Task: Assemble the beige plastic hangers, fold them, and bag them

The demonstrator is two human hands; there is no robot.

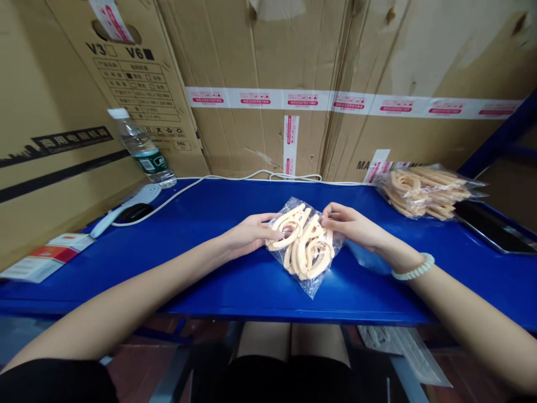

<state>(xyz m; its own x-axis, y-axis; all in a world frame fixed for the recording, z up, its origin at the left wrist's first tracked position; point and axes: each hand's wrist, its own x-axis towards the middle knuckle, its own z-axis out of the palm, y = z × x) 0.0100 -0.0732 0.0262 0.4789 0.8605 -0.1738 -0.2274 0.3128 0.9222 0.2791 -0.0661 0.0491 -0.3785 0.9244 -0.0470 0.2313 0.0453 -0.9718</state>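
Note:
A clear plastic bag (304, 246) filled with several cream curved plastic pieces lies on the blue table (210, 268) in front of me. My left hand (247, 234) grips the bag's left side with curled fingers. My right hand (352, 225), with a pale bead bracelet on the wrist, pinches the bag's upper right edge. Both hands touch the bag near its top end.
A pile of filled bags (428, 191) sits at the back right beside a black phone (490, 226). At the back left stand a water bottle (142, 148), a white cable (235, 178), a dark mouse-like object (134, 212) and a red-white box (46, 258). Cardboard boxes (335, 67) wall the rear.

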